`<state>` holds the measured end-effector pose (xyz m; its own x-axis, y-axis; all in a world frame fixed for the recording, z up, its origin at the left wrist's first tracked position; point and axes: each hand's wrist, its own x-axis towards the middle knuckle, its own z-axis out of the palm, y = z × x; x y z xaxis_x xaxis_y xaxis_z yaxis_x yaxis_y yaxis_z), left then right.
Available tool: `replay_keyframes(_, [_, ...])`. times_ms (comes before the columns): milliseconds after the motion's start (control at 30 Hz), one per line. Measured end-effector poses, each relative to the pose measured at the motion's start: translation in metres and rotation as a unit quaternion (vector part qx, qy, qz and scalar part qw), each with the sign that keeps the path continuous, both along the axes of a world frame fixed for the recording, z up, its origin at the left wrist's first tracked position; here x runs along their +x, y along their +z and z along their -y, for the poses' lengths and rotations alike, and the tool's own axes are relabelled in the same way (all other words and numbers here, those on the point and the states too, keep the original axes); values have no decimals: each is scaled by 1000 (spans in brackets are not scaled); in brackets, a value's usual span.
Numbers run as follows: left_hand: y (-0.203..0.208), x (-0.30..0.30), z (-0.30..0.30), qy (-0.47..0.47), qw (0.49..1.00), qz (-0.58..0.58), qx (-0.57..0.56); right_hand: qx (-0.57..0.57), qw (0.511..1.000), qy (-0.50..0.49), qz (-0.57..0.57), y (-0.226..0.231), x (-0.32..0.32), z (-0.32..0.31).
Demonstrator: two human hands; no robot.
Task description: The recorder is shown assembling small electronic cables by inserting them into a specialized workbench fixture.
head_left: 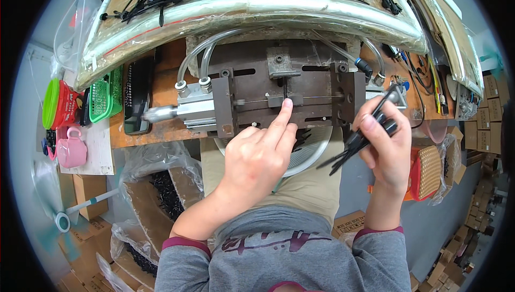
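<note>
Head view: left hand (256, 157), index finger outstretched, others bent; its tip overlaps the near end of a thin black part (285, 85) set in the jig (255, 84). Right hand (387, 144): thumb and fingers pinch a bunch (356, 143), black, slim-stemmed, blocky in places, ends splaying leftward below the fingertips.
</note>
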<state>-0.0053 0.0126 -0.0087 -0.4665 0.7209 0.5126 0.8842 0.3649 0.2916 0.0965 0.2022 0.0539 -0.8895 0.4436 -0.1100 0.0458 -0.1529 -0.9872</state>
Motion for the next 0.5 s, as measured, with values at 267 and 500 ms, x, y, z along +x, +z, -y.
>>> replay_keyframes(267, [26, 2, 5, -161, 957, 179, 161, -23, 987, 121, 103, -8, -5, 11])
replay_keyframes(500, [32, 7, 18, -90, 969, 192, 125, -15, 998, 55, 10, -13, -4, 8])
